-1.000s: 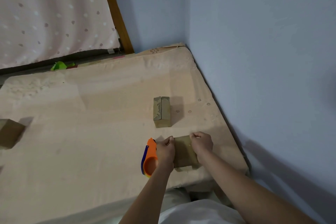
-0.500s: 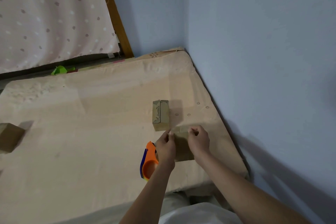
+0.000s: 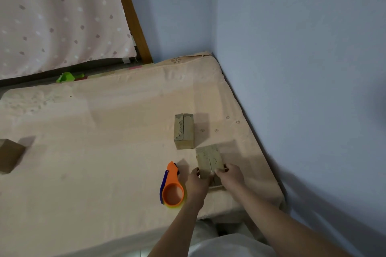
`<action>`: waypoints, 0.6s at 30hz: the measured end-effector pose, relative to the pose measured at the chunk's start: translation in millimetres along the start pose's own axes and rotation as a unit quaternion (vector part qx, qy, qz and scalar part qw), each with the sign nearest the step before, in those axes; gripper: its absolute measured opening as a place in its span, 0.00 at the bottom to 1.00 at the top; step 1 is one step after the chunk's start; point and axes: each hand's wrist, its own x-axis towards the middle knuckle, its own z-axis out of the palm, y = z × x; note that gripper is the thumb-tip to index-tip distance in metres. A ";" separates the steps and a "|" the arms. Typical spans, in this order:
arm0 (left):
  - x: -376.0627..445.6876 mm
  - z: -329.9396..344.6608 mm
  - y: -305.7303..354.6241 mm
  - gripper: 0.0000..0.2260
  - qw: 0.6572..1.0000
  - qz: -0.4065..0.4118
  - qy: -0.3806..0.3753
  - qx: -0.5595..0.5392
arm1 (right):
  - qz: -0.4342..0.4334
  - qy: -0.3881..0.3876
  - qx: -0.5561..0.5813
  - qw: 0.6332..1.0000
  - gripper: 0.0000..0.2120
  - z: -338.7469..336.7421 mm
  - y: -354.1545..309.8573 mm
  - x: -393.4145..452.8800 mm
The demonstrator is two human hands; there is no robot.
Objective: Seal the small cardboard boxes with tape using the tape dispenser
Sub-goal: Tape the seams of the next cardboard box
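We hold a small cardboard box [image 3: 209,161] at the mattress [image 3: 104,152] edge.

Head view: our left hand [image 3: 196,181] and right hand [image 3: 230,175] both pinch the box's near end, fingers curled. The orange tape dispenser [image 3: 171,188] lies just left of our left hand; a second box [image 3: 184,130] sits just beyond, a third [image 3: 9,157] far left.

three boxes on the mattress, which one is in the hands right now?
The nearest box, gripped by the left hand and right hand. The middle box and far-left box lie untouched.
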 end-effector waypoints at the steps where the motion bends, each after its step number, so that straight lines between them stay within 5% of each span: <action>1: 1.7 -0.9 -1.7 0.24 1.000 -0.002 -0.002 0.013 | -0.007 0.004 -0.014 1.000 0.13 -0.5 1.0 -0.3; 9: 17.6 -7.5 -4.9 0.18 0.997 -0.022 -0.033 0.073 | -0.023 0.000 -0.047 0.999 0.14 -6.2 2.4 4.9; 15: 29.8 -17.7 30.4 0.34 0.984 -0.031 -0.030 0.174 | 0.100 -0.055 -0.035 0.993 0.29 -5.2 1.3 5.0; 18: 46.2 -21.5 47.0 0.31 0.983 -0.044 -0.030 0.176 | 0.079 -0.042 -0.022 0.996 0.28 -5.5 3.2 6.5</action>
